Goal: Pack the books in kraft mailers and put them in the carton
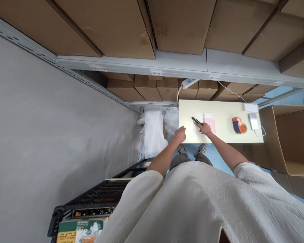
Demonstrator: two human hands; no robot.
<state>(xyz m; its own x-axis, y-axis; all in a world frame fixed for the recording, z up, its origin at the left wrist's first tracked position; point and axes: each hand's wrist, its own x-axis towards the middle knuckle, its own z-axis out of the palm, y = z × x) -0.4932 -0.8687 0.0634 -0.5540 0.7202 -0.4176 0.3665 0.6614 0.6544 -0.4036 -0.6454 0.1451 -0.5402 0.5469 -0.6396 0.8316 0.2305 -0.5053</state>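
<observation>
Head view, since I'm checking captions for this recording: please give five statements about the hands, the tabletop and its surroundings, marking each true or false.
1. The right hand holds a utility knife. True.
2. The left hand holds a second knife. False: it is at the left edge of the tabletop.
3. The tape dispenser is right of the utility knife. True.
4. The power strip lies on the floor. False: it is beyond the tabletop's far edge, by the shelf.
5. An open cardboard box stands right of the tabletop. True.

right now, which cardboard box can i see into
The large cardboard box standing open right of the table; the shelved boxes show only outer sides.
</observation>
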